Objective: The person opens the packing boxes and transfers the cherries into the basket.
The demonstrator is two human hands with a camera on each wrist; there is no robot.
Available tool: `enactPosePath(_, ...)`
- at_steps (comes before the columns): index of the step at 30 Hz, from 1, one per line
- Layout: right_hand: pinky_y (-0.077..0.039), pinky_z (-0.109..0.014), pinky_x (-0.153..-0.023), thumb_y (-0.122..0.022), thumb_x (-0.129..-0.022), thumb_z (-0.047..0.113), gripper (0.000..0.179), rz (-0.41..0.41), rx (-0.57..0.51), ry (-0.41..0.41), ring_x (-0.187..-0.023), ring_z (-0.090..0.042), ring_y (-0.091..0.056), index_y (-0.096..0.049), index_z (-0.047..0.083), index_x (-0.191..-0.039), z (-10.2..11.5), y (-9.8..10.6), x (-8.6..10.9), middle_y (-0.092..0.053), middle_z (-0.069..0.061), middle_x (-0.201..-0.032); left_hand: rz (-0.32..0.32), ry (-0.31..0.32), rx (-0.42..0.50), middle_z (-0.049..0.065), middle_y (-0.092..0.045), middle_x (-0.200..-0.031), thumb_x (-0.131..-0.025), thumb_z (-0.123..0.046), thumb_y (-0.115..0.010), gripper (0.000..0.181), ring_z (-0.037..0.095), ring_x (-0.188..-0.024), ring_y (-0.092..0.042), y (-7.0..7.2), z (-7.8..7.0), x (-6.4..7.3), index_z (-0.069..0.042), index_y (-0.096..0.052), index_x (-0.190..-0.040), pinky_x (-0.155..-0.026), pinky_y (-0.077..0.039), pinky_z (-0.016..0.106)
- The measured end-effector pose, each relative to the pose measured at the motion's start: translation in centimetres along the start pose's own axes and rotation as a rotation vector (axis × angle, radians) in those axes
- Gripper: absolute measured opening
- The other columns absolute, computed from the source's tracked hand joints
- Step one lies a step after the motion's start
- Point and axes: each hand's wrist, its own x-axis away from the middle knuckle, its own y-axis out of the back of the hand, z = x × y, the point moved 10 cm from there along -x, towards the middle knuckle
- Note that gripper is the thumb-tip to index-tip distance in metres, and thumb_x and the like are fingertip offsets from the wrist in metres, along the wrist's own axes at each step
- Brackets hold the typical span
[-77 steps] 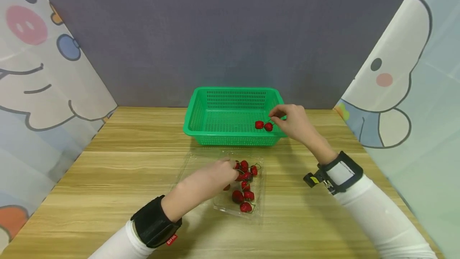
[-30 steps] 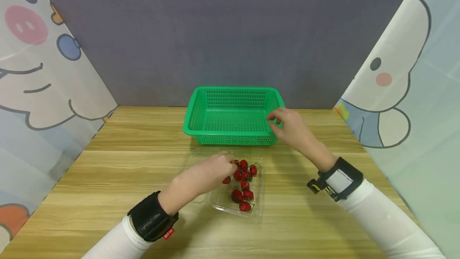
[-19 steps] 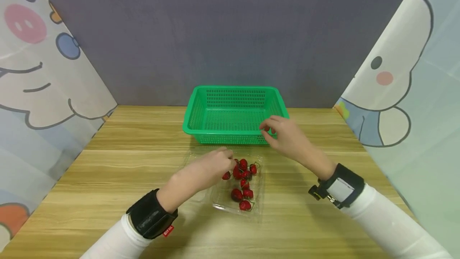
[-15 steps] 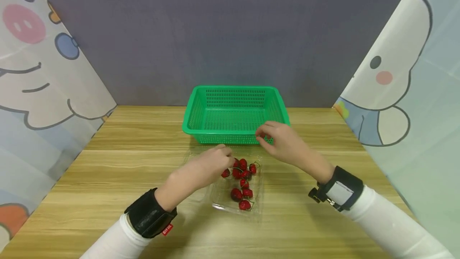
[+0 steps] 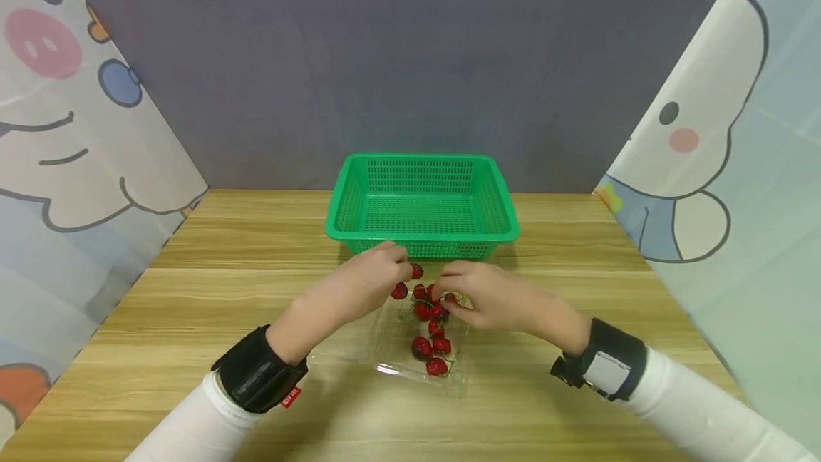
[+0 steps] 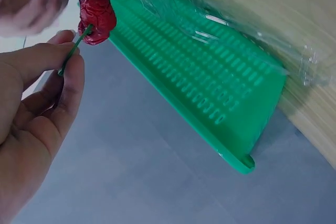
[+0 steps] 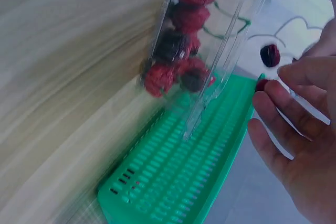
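Observation:
My left hand point(image 5: 368, 282) pinches a green stem between thumb and fingertips in the left wrist view, with a red wrinkled cherry point(image 6: 97, 18) at its end. Two cherries hang by that hand in the head view, over the far left of a clear plastic box point(image 5: 398, 355). My right hand point(image 5: 490, 294) reaches over the box's right side, its fingertips right at the cherries point(image 5: 422, 311) lying there. In the right wrist view its fingers are loosely bent and spread, with no cherry gripped. Behind the box stands a green perforated basket point(image 5: 420, 214).
The clear lid point(image 5: 346, 348) lies left of the box on the wooden table point(image 5: 256, 262). A grey panel point(image 5: 410, 63) rises behind the basket. Cartoon-printed sheets point(image 5: 77, 127) flank both sides. Red specks show through the basket's holes in the right wrist view.
My right hand, earlier holding two cherries over the basket, let them go and came down to the box. My left hand rose slightly from the box, lifting cherries with it.

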Motion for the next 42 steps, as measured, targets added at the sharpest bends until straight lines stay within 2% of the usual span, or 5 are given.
enactPosePath(6, -0.044, -0.014, -0.075, -0.074, -0.085, 0.01, 0.01, 0.028, 0.009, 0.02, -0.081, -0.008, -0.058, -0.069, 0.012, -0.093, 1.0, -0.8, -0.2, -0.057, 0.006, -0.093, -0.036, -0.031, 0.014, 0.002, -0.058, -0.084, -0.083, 0.007, -0.074, 0.018, 0.018, -0.081, -0.06, 0.8, 0.3, -0.6, -0.009, -0.072, -0.089, -0.071, -0.047, 0.022)
enactPosePath(19, -0.045, -0.012, -0.078, -0.074, -0.085, 0.006, 0.009, 0.086, -0.016, 0.006, -0.083, -0.009, -0.062, -0.071, 0.008, -0.093, 1.2, -2.5, -0.4, -0.062, 0.004, -0.093, -0.09, -0.019, 0.079, 0.001, -0.059, -0.085, -0.089, 0.007, -0.067, 0.017, 0.017, -0.079, -0.058, 1.5, 1.5, -1.8, -0.009, -0.074, -0.09, -0.067, -0.045, 0.019)
enactPosePath(26, -0.045, -0.011, -0.076, -0.074, -0.087, 0.008, 0.007, 0.146, -0.013, -0.049, -0.083, -0.006, -0.063, -0.073, 0.01, -0.094, 0.8, -3.1, -0.2, -0.064, 0.007, -0.093, -0.117, 0.012, 0.136, 0.004, -0.06, -0.09, -0.089, 0.009, -0.064, 0.02, 0.019, -0.086, -0.062, 1.7, 2.5, -2.1, -0.006, -0.074, -0.095, -0.07, -0.048, 0.019)
enactPosePath(32, -0.044, -0.009, -0.075, -0.074, -0.088, 0.007, 0.007, 0.161, -0.046, -0.047, -0.083, -0.003, -0.063, -0.073, 0.01, -0.094, 0.8, -3.4, -0.2, -0.065, 0.006, -0.092, -0.128, 0.049, 0.189, 0.004, -0.061, -0.095, -0.092, 0.006, -0.061, 0.017, 0.02, -0.092, -0.062, 1.5, 3.6, -2.0, -0.004, -0.073, -0.099, -0.075, -0.049, 0.019)
enactPosePath(42, -0.041, -0.004, -0.073, -0.073, -0.09, 0.013, 0.003, 0.191, -0.091, -0.062, -0.081, 0.0, -0.061, -0.073, 0.012, -0.093, 0.8, -3.8, -0.2, -0.064, 0.009, -0.09, -0.204, 0.07, 0.221, 0.005, -0.061, -0.093, -0.092, 0.009, -0.061, 0.018, 0.021, -0.091, -0.061, 1.9, 5.2, -2.1, -0.003, -0.073, -0.097, -0.074, -0.048, 0.019)
